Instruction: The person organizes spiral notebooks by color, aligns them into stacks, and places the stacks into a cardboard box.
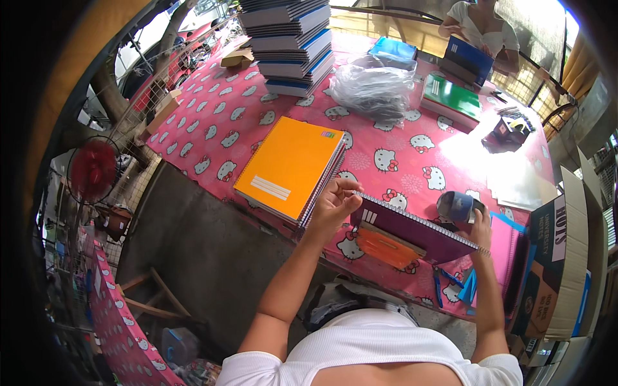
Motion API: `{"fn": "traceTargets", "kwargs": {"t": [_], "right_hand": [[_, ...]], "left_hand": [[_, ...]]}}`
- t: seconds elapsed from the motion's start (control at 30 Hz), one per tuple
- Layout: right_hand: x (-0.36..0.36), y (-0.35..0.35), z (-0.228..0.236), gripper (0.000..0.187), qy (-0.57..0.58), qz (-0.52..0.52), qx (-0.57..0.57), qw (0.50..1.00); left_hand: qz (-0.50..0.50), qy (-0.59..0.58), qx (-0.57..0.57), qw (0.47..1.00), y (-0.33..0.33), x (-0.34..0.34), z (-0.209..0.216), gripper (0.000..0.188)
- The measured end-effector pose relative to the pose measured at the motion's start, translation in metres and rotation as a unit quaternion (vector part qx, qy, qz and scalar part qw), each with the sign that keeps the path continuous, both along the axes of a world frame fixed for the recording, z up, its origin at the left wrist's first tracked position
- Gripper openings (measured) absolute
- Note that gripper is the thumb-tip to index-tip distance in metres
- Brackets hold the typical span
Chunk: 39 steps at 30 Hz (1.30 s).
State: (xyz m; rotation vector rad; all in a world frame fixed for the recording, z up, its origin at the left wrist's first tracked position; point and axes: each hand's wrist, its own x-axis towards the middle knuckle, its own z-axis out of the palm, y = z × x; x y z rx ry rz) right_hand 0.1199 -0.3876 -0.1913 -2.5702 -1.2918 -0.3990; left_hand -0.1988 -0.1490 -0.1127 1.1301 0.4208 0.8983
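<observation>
A purple spiral notebook (425, 233) stands tilted on its edge above the near table edge, its coil uppermost. My left hand (336, 204) pinches its left end between thumb and fingers. At the notebook's right end, my right hand (479, 226) reaches past the coil, fingers curled at a blue-grey rounded object (457, 207), perhaps a tape dispenser. The notebook partly hides that contact. An orange flat piece (389, 249) with a brown edge is against the notebook's near side. Left of my left hand lies a stack of spiral notebooks topped by a yellow-orange one (293, 164).
Tall notebook stacks (290, 48), clear plastic bags (373, 90) and a green notebook (450, 100) stand farther back. A person (479, 29) across the table handles a blue notebook (467, 61). Blue pens (439, 286) and a pink notebook (499, 251) lie near a cardboard box (553, 257).
</observation>
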Motion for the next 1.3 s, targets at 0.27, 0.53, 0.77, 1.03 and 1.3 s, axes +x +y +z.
{"fn": "traceTargets", "kwargs": {"t": [0.27,0.53,0.77,1.03,1.3], "right_hand": [[-0.161,-0.088,-0.016,0.057,0.079,-0.002,-0.005,0.997],[-0.192,-0.081,0.124,0.047,0.286,-0.01,0.215,0.934],[-0.201,-0.015,0.184,0.048,0.151,0.102,0.265,0.947],[-0.196,-0.021,0.184,0.037,0.317,0.108,0.292,0.896],[-0.172,-0.007,0.177,0.03,0.778,0.173,0.259,0.546]], "left_hand": [[-0.016,-0.054,0.003,0.998,0.016,0.015,-0.014,0.021],[-0.044,-0.051,0.208,0.976,-0.026,0.052,0.032,0.024],[0.016,-0.036,0.428,0.903,-0.08,0.077,0.069,0.023],[-0.011,-0.048,0.426,0.903,-0.086,0.08,0.067,0.028],[0.023,-0.081,0.485,0.871,-0.066,0.06,0.069,0.028]]}}
